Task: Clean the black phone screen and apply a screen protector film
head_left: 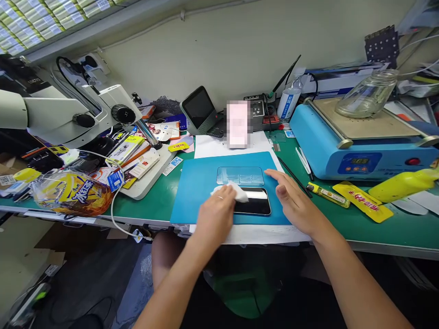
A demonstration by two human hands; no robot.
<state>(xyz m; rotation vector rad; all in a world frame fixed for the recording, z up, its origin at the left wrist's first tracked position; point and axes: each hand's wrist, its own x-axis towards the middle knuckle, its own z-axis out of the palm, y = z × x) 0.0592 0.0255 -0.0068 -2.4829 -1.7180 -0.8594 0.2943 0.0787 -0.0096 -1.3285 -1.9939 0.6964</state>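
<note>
A smartphone (255, 202) with a dark, glossy screen lies flat on a blue mat (192, 187). My left hand (215, 212) is closed on a white wipe (240, 192), which rests over the phone's left end; that end is hidden under the hand and wipe. Just beyond the phone lies a clear screen protector (240, 175) with a rounded outline. To the right of both, my right hand (291, 198) hovers at the mat's edge with its fingers stretched out, holding nothing. Its fingertips are close to the protector's right end.
A microscope (68, 116) and piled boxes stand at left, beside a bottle of amber drink (73, 193). A blue heating plate (356, 151) carrying a glass jar (368, 96) sits at right. Nearer are a yellow bottle (401, 186) and a yellow packet (363, 201).
</note>
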